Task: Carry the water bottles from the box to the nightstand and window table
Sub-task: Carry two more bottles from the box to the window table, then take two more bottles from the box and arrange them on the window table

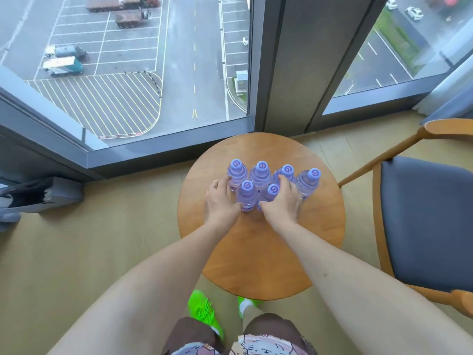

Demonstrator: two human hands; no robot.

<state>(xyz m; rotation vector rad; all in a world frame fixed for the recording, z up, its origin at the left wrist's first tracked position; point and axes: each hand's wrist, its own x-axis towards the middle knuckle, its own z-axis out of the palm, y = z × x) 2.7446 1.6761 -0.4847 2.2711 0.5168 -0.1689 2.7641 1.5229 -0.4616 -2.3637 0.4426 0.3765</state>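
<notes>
By the floor-length window (143,73), the round wooden surface (256,252) carries six purple-capped water bottles (260,175), the left hand (221,201) and right hand (281,202) fingers curled around the near two.

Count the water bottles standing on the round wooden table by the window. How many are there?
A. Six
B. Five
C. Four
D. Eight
A. Six purple caps show on the round table: four bottles in the back row and two in front, with the left hand and right hand around the front pair.
</notes>
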